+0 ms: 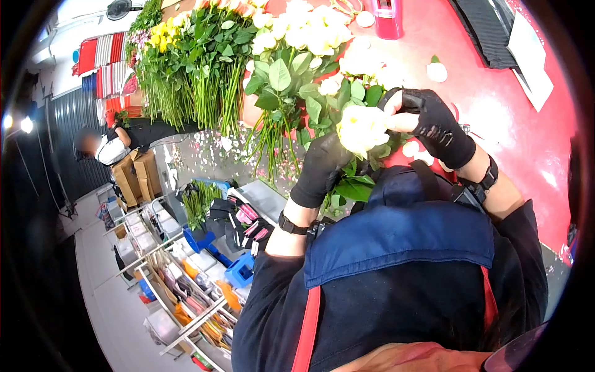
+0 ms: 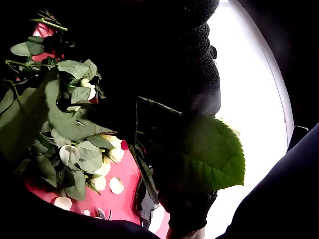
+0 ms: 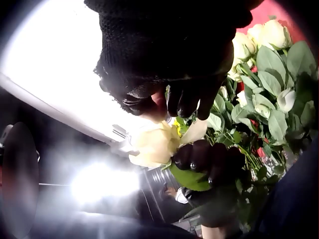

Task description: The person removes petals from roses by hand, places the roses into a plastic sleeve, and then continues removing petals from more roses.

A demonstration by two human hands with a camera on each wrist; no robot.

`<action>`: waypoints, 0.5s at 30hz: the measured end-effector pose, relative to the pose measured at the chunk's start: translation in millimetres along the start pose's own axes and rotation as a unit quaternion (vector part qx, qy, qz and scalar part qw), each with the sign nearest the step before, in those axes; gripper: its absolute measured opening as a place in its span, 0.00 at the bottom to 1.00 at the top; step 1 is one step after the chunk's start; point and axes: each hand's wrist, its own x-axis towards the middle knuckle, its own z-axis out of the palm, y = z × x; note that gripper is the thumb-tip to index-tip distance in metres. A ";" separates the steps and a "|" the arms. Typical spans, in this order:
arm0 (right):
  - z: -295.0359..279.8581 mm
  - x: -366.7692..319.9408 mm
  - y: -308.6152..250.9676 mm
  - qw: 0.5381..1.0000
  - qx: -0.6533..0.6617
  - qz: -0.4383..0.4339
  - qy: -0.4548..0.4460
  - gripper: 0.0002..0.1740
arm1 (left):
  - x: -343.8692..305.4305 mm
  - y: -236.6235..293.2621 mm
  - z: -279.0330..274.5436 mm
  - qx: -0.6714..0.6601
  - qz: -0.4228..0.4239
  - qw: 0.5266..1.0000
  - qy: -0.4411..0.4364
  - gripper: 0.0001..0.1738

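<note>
A cream-white rose [image 1: 362,129] is held upright in front of the chest. My left hand [image 1: 322,166], in a black glove, grips its stem just under the bloom. My right hand [image 1: 439,124] wears a black glove with bare fingertips at the thumb and forefinger, and these pinch at the bloom's edge. In the right wrist view, a petal [image 3: 194,131] stands out from the rose [image 3: 154,144] under the right fingers. Green leaves [image 1: 354,188] hang below the left hand, and a large leaf [image 2: 209,154] fills the middle of the left wrist view.
White roses [image 1: 316,31] lie bunched on the red table [image 1: 514,149], beside yellow roses [image 1: 166,34] with long stems. Loose petals [image 1: 436,72] are scattered about. A pink device [image 1: 388,18] and black corrugated sheets [image 1: 483,31] lie farther back. Another person [image 1: 102,147] is at far left.
</note>
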 end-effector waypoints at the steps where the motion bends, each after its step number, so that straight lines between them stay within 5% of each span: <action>1: 0.7 -2.0 -2.7 1.000 -0.010 -0.004 0.008 0.11 | 2.1 -2.4 -1.1 0.024 0.022 0.999 -0.008 0.22; 7: -2.7 -1.0 8.9 0.995 0.076 0.014 0.070 0.12 | 2.5 -10.7 -5.3 0.080 0.044 0.996 -0.005 0.20; 10: -18.9 -1.4 10.8 0.981 -0.119 -0.072 0.134 0.08 | -1.9 -17.7 -8.9 0.112 0.064 0.991 0.033 0.20; 14: -33.9 -3.8 17.4 0.923 -0.263 -0.149 0.237 0.07 | -4.7 -20.4 -15.2 -0.100 -0.099 0.987 0.080 0.22; 15: -37.9 -4.2 20.6 0.942 -0.227 -0.125 0.212 0.06 | -6.6 -24.6 -22.8 -0.131 -0.118 0.980 0.098 0.23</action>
